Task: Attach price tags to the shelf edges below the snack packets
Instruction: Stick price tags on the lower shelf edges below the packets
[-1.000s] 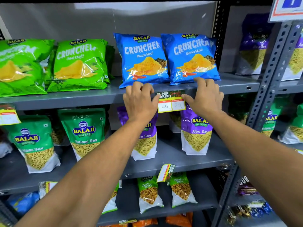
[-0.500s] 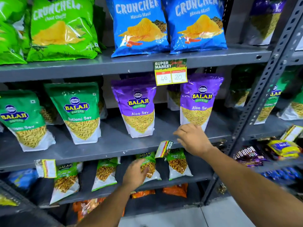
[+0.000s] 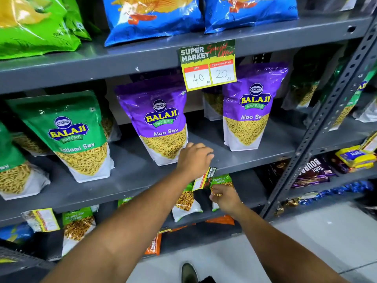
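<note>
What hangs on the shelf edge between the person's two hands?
In the head view, a curled price tag hangs between the left hand above and right hand below.

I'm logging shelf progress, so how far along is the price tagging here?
Done: the price tag marked 40 and 20 hangs flat on the top shelf edge below the blue packets. In hand: both the left hand and right hand are at a crooked tag on the middle shelf edge. Left: straightening and fixing it.
</note>
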Motion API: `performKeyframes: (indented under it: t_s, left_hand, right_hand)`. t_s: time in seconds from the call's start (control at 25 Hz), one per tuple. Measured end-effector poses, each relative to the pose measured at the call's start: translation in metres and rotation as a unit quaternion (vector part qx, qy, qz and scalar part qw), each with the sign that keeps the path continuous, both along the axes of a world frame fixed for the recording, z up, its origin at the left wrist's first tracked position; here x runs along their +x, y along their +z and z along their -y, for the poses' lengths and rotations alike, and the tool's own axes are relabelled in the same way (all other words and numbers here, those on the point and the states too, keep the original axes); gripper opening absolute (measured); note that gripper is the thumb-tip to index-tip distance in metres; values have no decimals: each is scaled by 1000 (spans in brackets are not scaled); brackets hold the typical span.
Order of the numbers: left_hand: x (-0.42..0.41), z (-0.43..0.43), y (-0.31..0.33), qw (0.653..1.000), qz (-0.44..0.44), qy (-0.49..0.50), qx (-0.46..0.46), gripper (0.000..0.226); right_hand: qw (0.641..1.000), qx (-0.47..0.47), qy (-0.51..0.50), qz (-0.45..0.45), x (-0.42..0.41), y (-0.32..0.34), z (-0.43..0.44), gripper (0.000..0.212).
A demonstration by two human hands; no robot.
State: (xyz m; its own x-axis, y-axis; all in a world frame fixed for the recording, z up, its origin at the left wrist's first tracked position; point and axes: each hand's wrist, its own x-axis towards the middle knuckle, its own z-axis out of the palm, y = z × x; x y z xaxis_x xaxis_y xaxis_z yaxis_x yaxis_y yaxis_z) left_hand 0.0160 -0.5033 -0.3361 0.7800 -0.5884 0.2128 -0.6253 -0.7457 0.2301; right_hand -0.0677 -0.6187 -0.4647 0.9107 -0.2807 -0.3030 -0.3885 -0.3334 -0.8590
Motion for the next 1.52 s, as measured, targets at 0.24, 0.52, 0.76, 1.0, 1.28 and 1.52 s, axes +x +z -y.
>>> performKeyframes:
  t_s: [0.24, 0.52, 0.76, 1.0, 1.28, 1.52]
  left_hand:
    - [19, 38, 2, 965, -110, -78, 225, 20]
    - [16, 29, -15, 974, -73, -79, 198, 11]
    - [9, -10, -27, 985, -141, -2, 103, 11]
    - [-14, -30, -52, 985, -141, 103, -3, 13]
    - [-22, -21, -61, 991, 9, 120, 53, 19]
    - [-17, -19, -59, 986, 12, 135, 96, 17]
  right_hand:
    - [993, 79, -82, -20, 21, -9, -15, 15]
    - [981, 150, -125, 19, 10, -17, -3, 25]
    - [994, 32, -96, 36, -3, -11, 22, 15]
    - [986, -118, -82, 84, 5, 22, 46, 8]
    - [942, -315, -7, 116, 14, 41, 49, 5]
    - [937, -332, 7, 105, 27, 45, 48, 5]
